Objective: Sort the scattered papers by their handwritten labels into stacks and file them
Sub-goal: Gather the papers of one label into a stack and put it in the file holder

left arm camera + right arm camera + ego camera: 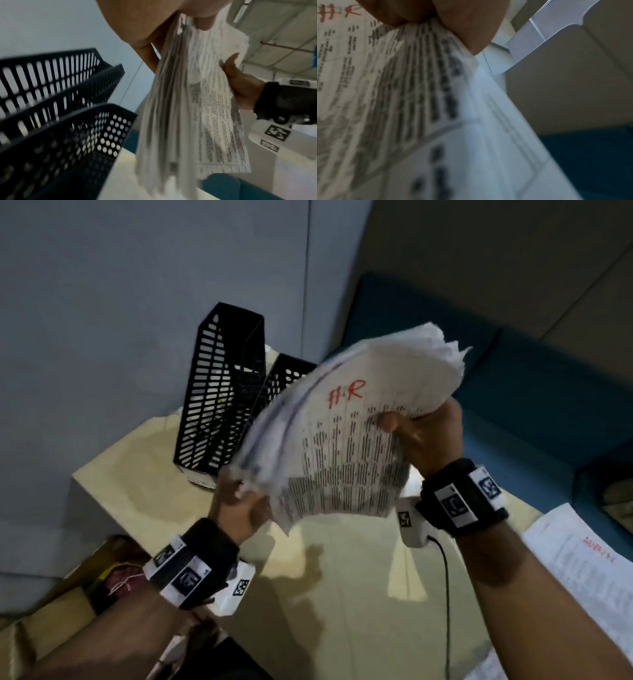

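While held up in the air over the pale wooden table, thick bent stack of white printed papers with "HR" in red marker on top. Left hand grip pinching the lower corner, right hand grip clamped on the right edge, thumb on top. Just behind the stack, tall black perforated plastic file holders standing on the table. Off to the right, another white sheet with red writing, too blurry to read.
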